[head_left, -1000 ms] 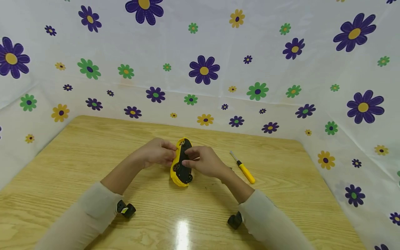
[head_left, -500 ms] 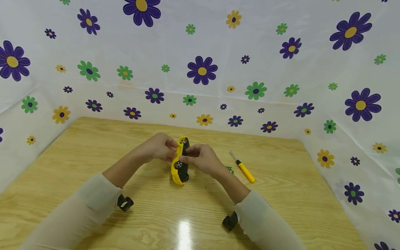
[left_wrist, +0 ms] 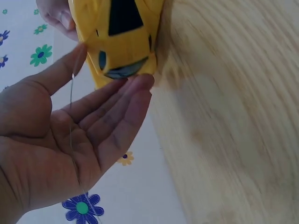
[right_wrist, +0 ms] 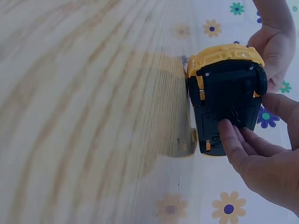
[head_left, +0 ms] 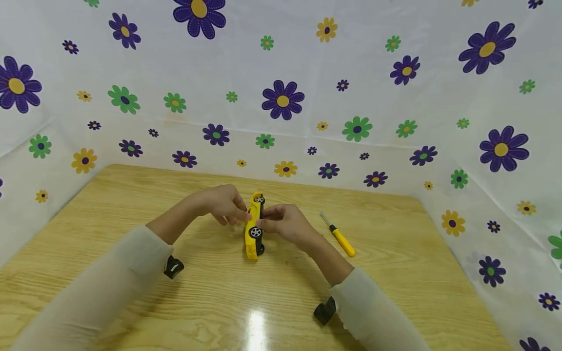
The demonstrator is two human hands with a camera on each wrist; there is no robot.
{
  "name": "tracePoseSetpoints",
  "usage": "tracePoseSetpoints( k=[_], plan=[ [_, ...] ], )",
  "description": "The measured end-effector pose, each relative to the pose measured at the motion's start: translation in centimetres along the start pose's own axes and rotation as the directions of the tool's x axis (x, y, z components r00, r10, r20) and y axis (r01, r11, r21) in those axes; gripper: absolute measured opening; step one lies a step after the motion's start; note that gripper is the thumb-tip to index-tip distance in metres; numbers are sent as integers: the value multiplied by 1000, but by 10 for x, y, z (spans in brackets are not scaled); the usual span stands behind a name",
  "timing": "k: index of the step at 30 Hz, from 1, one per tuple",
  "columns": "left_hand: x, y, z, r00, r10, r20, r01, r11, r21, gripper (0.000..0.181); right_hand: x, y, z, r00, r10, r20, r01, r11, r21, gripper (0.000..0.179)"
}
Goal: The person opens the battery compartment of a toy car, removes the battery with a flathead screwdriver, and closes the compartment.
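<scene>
A yellow toy car (head_left: pixel 253 225) with a black underside stands on its side at mid-table, its wheels and underside facing right. My right hand (head_left: pixel 290 225) holds it, thumb on the upper side. In the right wrist view its fingertips press the screwed black underside (right_wrist: pixel 227 93). On the roof side is my left hand (head_left: pixel 223 203), its thumb touching the car's upper edge. In the left wrist view the left fingers (left_wrist: pixel 114 122) lie loosely extended beside the windowed end of the car, the palm empty apart from a thin line crossing the view.
A screwdriver (head_left: pixel 341 239) with a yellow handle lies right of my right hand, its tip pointing away. Black wrist cameras (head_left: pixel 325 311) hang below both sleeves. A white cloth (head_left: pixel 246 63) printed with flowers rises behind the wooden table (head_left: pixel 281 297).
The car has turned so its side faces up and less underside shows. My right thumb has moved from the underside onto its side. My left fingers have loosened from the roof.
</scene>
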State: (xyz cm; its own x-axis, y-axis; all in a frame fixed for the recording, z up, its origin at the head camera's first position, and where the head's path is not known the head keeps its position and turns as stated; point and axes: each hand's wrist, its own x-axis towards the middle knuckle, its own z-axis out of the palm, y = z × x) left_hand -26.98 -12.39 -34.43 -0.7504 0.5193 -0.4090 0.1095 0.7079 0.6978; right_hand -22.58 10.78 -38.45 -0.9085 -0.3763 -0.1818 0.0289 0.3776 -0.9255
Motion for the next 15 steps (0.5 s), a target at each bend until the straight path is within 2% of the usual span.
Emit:
tracePoseSetpoints(
  k=[2,5,8,10,15],
  plan=[
    [3,-5,-1,1000,-6,27,7,999,-31,51,-1,0,-1,1000,5,8,-5,1000,18,42],
    [8,-14,1,998,-19,64,29,988,-151,51,-1,1,-1,1000,8,12,-9,999,41,41],
    [12,-23,7,995,-44,87,67,954,-293,51,-2,4,-2,1000,13,20,-15,995,95,40],
    [14,-29,11,994,-51,94,81,930,-358,50,-2,6,-3,1000,20,21,-23,991,129,40],
    [13,-37,20,994,-22,107,72,868,-492,46,-2,5,-3,999,31,19,-34,983,182,40]
  ],
)
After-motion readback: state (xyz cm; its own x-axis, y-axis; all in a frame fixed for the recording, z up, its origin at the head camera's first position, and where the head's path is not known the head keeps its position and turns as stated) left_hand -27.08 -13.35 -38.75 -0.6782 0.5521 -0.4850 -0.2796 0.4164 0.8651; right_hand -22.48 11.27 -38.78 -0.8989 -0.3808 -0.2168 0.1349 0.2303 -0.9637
